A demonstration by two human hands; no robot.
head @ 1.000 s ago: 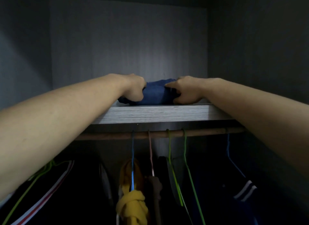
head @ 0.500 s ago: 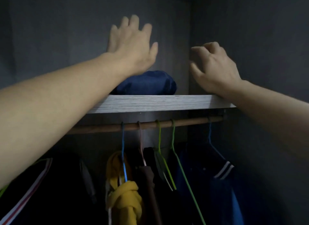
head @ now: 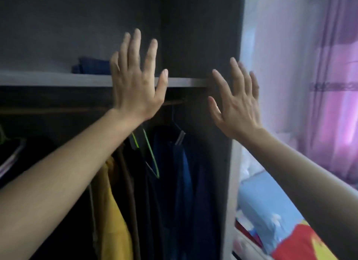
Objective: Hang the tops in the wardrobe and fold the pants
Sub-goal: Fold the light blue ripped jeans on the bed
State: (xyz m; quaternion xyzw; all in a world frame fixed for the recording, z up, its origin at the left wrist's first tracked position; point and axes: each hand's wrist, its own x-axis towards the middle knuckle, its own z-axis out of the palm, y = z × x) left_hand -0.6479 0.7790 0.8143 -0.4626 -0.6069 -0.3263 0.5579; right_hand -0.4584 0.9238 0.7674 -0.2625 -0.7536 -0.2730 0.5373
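Folded dark blue pants (head: 91, 66) lie on the wardrobe's upper shelf (head: 48, 78), partly hidden behind my left hand (head: 135, 79). That hand is raised in front of the shelf edge with fingers spread and straight, holding nothing. My right hand (head: 236, 101) is also spread and empty, in front of the wardrobe's right side panel (head: 222, 46). Below the shelf, tops hang from the rail: a yellow one (head: 114, 211), a brown one (head: 127, 182), a black one (head: 147, 192) and a dark blue one (head: 180, 182).
A green wire hanger (head: 153, 159) and a blue hanger (head: 177, 124) hang among the clothes. More dark clothing (head: 21, 155) hangs at far left. To the right of the wardrobe are a purple curtain (head: 329, 85) and a bed with blue, red and yellow bedding (head: 280, 225).
Both hands let go of the folded pants and drew back from the shelf with fingers spread. The view has swung right and pulled back, bringing the curtain and bed into sight.
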